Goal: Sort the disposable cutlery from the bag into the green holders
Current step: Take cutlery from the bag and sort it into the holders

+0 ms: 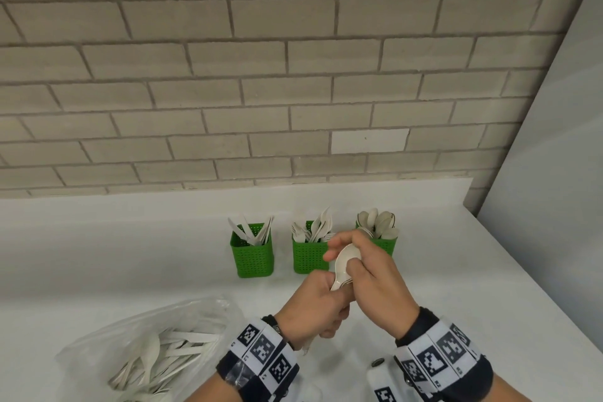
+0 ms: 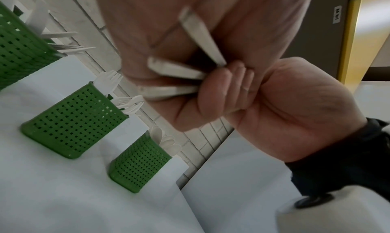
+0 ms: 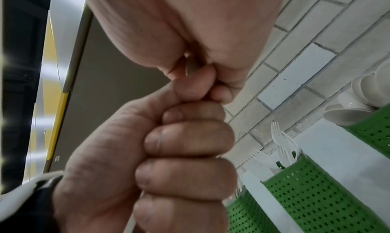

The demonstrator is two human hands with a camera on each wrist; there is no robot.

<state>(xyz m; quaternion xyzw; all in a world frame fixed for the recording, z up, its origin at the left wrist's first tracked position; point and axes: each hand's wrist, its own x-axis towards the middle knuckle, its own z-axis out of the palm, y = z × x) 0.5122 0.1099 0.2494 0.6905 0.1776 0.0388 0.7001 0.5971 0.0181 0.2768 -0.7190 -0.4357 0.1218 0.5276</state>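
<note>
- Cutlery, white and disposable: a small bunch held between both hands above the counter, just in front of the holders.
- Left hand: grip closed in a fist round the lower ends of the bunch; fork tines poking out below the fist in the head view.
- Right hand: grip curled round the upper end, fingers pinching stacked spoon bowls.
- Left wrist view: three flat handles fanned out against the right palm.
- Three green holders near the brick wall: left holder with knives, middle holder with forks, right holder with spoons, partly hidden by the right hand.
- Clear bag lying on the counter at lower left, more cutlery inside.
</note>
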